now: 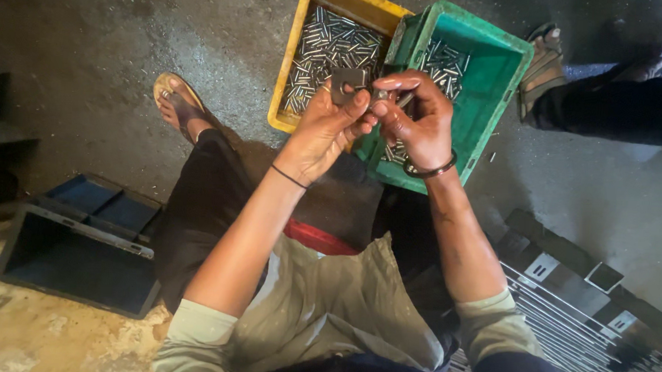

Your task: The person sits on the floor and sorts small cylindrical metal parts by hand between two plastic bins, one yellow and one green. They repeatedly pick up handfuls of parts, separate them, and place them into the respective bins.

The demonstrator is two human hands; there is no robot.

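Observation:
My left hand (326,130) grips a small dark square metal block (348,80), raised in front of me. My right hand (421,115) pinches a thin metal pin (403,99) right beside that block, fingertips of both hands touching. Both hands hover above a yellow crate (296,50) and a green crate (491,104), each holding several short shiny metal pins. A dark bracelet circles my right wrist and a thin black band my left.
A dark blue empty crate (75,249) lies on the floor at the left. A stack of flat metal strips (579,308) sits at the lower right. Another person's sandalled feet (544,65) stand beyond the green crate. My own sandalled foot (177,101) rests left of the yellow crate.

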